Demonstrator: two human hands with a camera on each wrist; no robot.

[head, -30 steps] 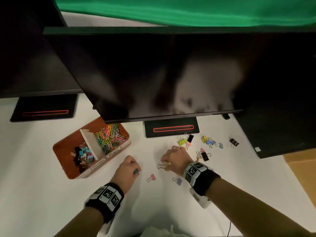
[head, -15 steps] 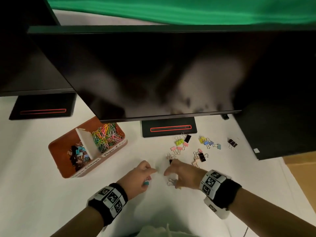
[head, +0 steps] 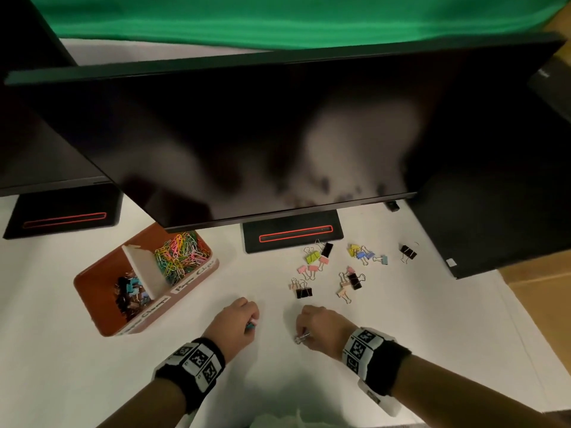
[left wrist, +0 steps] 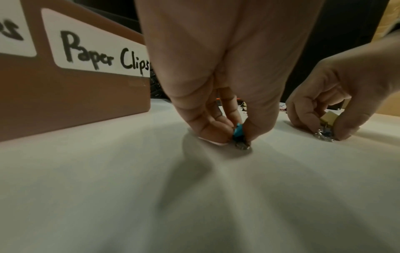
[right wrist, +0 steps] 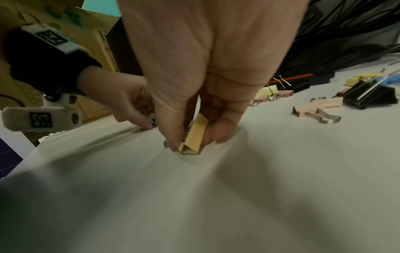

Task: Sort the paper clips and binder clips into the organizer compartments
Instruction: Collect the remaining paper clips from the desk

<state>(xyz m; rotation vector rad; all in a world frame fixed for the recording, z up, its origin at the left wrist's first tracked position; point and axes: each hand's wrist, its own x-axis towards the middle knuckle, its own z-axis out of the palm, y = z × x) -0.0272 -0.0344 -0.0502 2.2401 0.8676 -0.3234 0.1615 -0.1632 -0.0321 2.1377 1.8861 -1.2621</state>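
Here the left hand (head: pixel 236 321) pinches a teal binder clip (left wrist: pixel 238 131) between thumb and fingertips, its wire handles touching the white bench (head: pixel 432 319). The right hand (head: pixel 321 327) pinches a tan-yellow binder clip (right wrist: pixel 194 137) the same way, fingers curled round its folded body, one end down on the bench and silver handles poking out beside the fingers. The two hands sit near each other at the near edge of the bench.

The brown organizer (head: pixel 92 288) stands to the left, split by one white divider (head: pixel 145 270) into two compartments. The far one, labelled "Paper Clips" (left wrist: pixel 101 56), holds a heap of bright paper clips (head: pixel 180 256) in pink, yellow, green and orange, too many to count. The near one holds a pile of binder clips (head: pixel 131 293), black, teal and pale, also uncountable.

Beyond the right hand, loose binder clips (head: pixel 349 267) lie scattered on the bench in small clusters: roughly four black, several pink, a few yellow, a couple blue and one peach; the exact total is hard to tell where they overlap. One black clip (head: pixel 408 252) lies apart at the right.

Two dark monitors on stands overhang the bench; the nearer monitor (head: pixel 247 134) shades the organizer's far end.
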